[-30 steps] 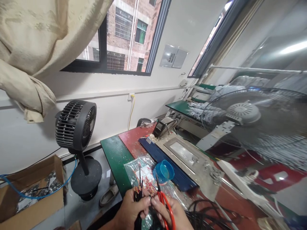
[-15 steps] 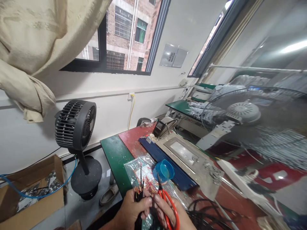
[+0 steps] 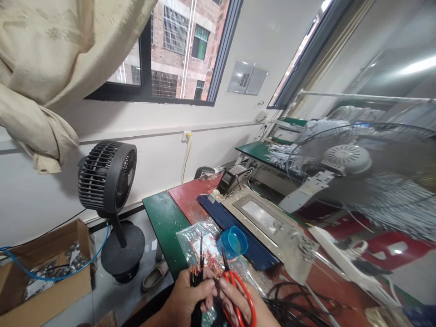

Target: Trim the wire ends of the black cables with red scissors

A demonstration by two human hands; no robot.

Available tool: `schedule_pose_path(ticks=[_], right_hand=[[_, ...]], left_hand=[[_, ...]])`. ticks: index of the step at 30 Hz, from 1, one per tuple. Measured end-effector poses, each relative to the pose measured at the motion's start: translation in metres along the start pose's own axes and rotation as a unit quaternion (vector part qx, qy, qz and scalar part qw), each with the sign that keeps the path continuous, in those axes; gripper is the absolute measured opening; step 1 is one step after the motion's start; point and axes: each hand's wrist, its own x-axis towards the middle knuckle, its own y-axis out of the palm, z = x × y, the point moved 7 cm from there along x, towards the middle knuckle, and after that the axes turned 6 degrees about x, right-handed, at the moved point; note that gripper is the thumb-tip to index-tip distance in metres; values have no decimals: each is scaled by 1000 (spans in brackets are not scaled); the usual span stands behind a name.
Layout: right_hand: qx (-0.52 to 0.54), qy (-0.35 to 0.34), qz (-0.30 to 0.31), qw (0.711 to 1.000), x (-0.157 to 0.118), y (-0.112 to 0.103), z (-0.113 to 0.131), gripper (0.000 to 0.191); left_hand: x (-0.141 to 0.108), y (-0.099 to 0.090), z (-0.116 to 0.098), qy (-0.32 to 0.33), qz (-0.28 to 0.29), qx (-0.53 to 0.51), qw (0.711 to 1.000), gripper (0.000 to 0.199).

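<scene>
My left hand (image 3: 192, 293) is closed around a bundle of black cables (image 3: 197, 278), whose stripped ends show thin red and yellow wires pointing up. In my right hand (image 3: 235, 299) sits a pair of scissors (image 3: 250, 302) with red-orange handles, the dark blades pointing up and away. My thumbs and fingertips nearly meet at a dark cable between the hands; its exact hold is partly hidden. Beyond the hands, a clear plastic bag (image 3: 185, 236) lies on the table, strewn with small red and yellow wire scraps (image 3: 214, 261).
A blue round bowl (image 3: 232, 241) stands behind the scissors, beside a dark blue panel (image 3: 238, 234). More black cables (image 3: 289, 299) lie at right. A white power strip (image 3: 347, 259) runs along the right side. A black fan (image 3: 107, 177) and cardboard box (image 3: 51, 299) are on the left.
Very little differs. The scissors have shifted slightly in my right hand, their blades tilting a touch to the left; my left hand keeps its hold on the cables.
</scene>
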Motion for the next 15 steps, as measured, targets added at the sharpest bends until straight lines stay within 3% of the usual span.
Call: schedule_pose_path(ticks=[8,15], right_hand=[[-48,-26,-31,998,-3,0,11,52],[-2,-52,-55,997,-11,-1,22,48]], left_hand=[[-1,-3,0,-6,-33,-41,999,49],[-1,-2,0,7,-2,-43,999,42]])
